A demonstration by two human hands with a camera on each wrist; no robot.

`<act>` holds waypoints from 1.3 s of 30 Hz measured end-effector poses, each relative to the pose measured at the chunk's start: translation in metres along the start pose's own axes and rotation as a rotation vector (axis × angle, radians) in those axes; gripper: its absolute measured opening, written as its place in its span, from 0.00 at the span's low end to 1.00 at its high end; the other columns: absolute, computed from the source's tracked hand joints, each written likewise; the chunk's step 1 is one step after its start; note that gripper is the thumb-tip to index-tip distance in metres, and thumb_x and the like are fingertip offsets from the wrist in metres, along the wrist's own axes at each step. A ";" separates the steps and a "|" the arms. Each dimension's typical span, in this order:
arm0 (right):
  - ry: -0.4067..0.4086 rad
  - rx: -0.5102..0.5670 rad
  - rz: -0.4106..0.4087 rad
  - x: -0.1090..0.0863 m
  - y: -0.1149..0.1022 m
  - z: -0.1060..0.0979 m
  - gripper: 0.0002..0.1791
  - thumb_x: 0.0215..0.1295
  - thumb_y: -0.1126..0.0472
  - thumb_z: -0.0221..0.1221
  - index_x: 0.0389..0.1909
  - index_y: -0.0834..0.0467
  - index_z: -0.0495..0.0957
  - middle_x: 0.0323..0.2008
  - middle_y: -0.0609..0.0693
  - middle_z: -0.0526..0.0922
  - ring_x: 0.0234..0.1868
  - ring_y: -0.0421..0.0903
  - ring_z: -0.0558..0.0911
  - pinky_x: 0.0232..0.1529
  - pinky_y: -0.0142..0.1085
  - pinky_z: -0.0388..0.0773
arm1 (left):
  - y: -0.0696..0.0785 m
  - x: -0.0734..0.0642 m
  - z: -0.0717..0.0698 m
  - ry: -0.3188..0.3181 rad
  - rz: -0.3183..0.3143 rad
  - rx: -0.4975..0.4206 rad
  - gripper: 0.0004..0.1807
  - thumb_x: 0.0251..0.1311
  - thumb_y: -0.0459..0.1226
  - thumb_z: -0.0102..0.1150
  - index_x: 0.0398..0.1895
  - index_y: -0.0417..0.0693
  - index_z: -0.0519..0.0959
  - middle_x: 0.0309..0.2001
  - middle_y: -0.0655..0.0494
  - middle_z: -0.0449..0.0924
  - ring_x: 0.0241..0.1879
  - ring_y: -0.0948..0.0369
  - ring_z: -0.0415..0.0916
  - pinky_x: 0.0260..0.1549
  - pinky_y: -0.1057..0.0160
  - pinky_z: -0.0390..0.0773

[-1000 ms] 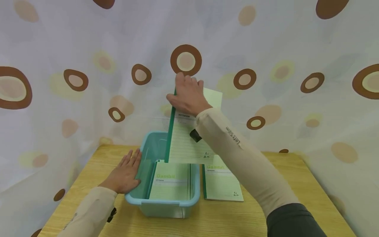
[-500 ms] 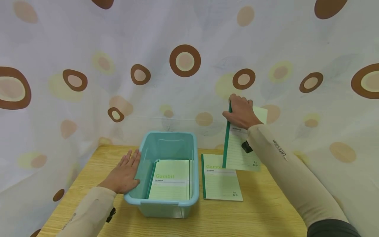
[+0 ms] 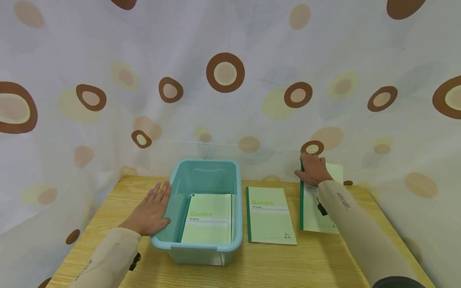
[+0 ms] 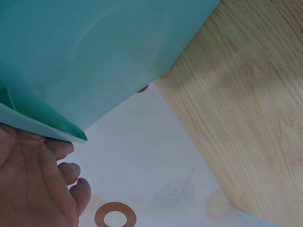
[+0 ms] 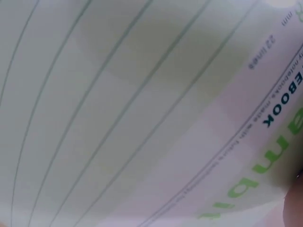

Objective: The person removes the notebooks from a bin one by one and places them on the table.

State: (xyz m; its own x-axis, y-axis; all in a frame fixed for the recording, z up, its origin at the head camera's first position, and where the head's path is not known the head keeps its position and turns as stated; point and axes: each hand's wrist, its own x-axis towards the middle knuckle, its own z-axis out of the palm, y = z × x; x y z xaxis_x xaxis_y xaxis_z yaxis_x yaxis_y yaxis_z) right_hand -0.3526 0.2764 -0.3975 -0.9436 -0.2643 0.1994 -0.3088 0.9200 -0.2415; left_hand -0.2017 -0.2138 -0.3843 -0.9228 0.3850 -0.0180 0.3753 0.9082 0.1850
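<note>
My right hand point(image 3: 312, 170) grips a pale green notebook point(image 3: 318, 214) by its top edge, its dark green spine to the left, over the table's right side. The printed cover of that notebook point(image 5: 142, 113) fills the right wrist view. My left hand point(image 3: 149, 212) rests with straight fingers on the left rim of a light blue plastic bin point(image 3: 237, 192). In the left wrist view the palm point(image 4: 33, 184) lies against the bin's rim point(image 4: 47, 130). Inside the bin lie several like notebooks point(image 3: 207, 220), the top one marked Gambit.
Between the bin and the held notebook, another Gambit notebook point(image 3: 270, 218) lies flat on the wooden table point(image 3: 266, 268). A white curtain point(image 3: 252, 120) with brown and beige ovals hangs behind the table and along both sides.
My right hand has carried the notebook from above the bin to the right, past the flat notebook, and lowered it near the table. The left hand stays on the bin's rim.
</note>
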 end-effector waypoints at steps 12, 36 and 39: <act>-0.051 -0.020 0.013 0.001 0.024 0.062 0.13 0.60 0.56 0.56 0.34 0.62 0.67 0.30 0.57 0.71 0.33 0.57 0.67 0.40 0.56 0.60 | -0.002 0.000 -0.001 0.005 -0.005 0.009 0.44 0.56 0.37 0.51 0.71 0.24 0.46 0.74 0.31 0.42 0.73 0.36 0.36 0.69 0.40 0.44; -0.182 0.122 0.033 -0.002 0.026 0.111 0.07 0.63 0.61 0.47 0.35 0.61 0.63 0.35 0.60 0.67 0.39 0.61 0.65 0.44 0.59 0.60 | -0.004 0.001 0.003 0.014 0.004 0.005 0.44 0.54 0.36 0.51 0.71 0.25 0.47 0.74 0.32 0.44 0.73 0.36 0.37 0.69 0.40 0.44; -0.202 0.130 0.031 -0.003 0.027 0.111 0.08 0.63 0.60 0.48 0.38 0.62 0.65 0.37 0.61 0.68 0.40 0.61 0.66 0.43 0.59 0.62 | -0.003 0.001 0.003 0.013 0.003 -0.002 0.44 0.54 0.36 0.51 0.71 0.24 0.47 0.74 0.32 0.43 0.73 0.36 0.37 0.69 0.40 0.44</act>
State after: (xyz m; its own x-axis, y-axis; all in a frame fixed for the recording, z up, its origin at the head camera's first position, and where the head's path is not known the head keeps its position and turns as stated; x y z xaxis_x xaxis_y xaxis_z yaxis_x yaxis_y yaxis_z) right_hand -0.3713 0.2701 -0.5105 -0.9536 -0.3011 -0.0012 -0.2796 0.8871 -0.3672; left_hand -0.2037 -0.2158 -0.3874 -0.9227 0.3856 -0.0045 0.3780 0.9067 0.1871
